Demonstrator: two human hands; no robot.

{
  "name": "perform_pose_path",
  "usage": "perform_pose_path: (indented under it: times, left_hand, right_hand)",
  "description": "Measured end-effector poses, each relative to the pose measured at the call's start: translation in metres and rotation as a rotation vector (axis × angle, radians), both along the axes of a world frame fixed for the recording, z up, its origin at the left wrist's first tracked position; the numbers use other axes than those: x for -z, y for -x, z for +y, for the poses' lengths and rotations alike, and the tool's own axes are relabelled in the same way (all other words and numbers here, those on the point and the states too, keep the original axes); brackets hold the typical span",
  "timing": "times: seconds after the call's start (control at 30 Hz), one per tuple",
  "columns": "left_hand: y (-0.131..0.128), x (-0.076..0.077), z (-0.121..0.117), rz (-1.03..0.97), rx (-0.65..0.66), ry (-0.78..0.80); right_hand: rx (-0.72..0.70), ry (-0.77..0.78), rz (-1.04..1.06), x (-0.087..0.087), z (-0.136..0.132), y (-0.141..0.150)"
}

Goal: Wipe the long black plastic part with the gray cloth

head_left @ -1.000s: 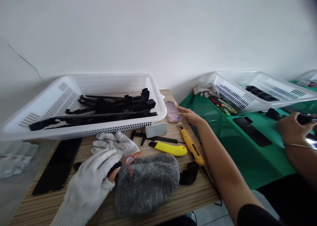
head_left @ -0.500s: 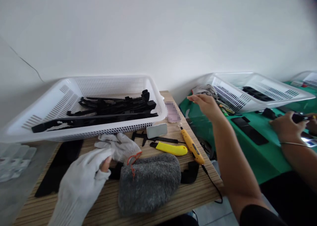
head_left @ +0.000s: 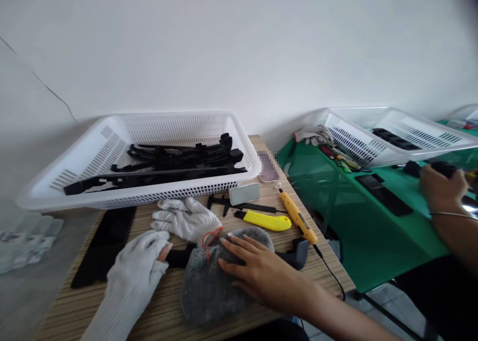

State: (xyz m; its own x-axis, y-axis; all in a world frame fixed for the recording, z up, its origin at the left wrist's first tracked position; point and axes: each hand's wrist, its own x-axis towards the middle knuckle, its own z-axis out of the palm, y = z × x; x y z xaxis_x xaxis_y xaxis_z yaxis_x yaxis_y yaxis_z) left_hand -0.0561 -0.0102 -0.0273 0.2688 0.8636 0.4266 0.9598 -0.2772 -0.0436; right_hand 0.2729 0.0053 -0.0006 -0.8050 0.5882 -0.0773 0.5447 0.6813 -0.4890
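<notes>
The knit-gloved left hand [head_left: 138,261] grips a black bar [head_left: 179,258], the bare right hand [head_left: 259,266] splayed on fuzzy grey cloth [head_left: 207,291].

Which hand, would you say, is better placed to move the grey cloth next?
Probably the right hand: it rests on the cloth, while the gloved left hand seems to grip the black part.

No legible text, brands or numbers. Phone [head_left: 269,168] screen beyond right hand [head_left: 257,267] is pixelated; any markings on nearby yellow tool [head_left: 295,212] unreadable.
</notes>
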Motion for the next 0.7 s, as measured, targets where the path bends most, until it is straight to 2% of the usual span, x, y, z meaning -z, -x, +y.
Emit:
perform_pose_path:
  times: [0.13,0.2,0.33,0.43,0.5,0.57,0.7]
  left_hand:
    - [-0.003,0.003,0.0,-0.03,0.02,0.026]
    - [-0.001,0.003,0.0,-0.008,0.032,-0.003]
    - [0.002,0.001,-0.001,-0.014,0.054,-0.067]
    - [0.004,0.002,-0.002,-0.043,0.071,-0.043]
    - [0.006,0.004,-0.003,-0.074,0.062,-0.017]
    - [0.006,0.006,-0.003,-0.123,0.039,0.027]
    - [0.001,0.007,0.002,-0.225,-0.021,0.205]
  right_hand:
    - [0.014,-0.028,0.003,0.002,-0.005,0.038]
    - [0.008,-0.038,0.016,0.002,-0.007,0.046]
    - [0.004,-0.044,0.009,0.005,-0.009,0.019]
    - [0.045,-0.038,-0.051,0.008,-0.014,-0.01]
    - [0.071,-0.041,-0.082,0.009,-0.017,-0.015]
    - [0.07,-0.057,-0.071,0.008,-0.018,-0.005]
    - [0.016,-0.048,-0.022,0.002,-0.012,0.038]
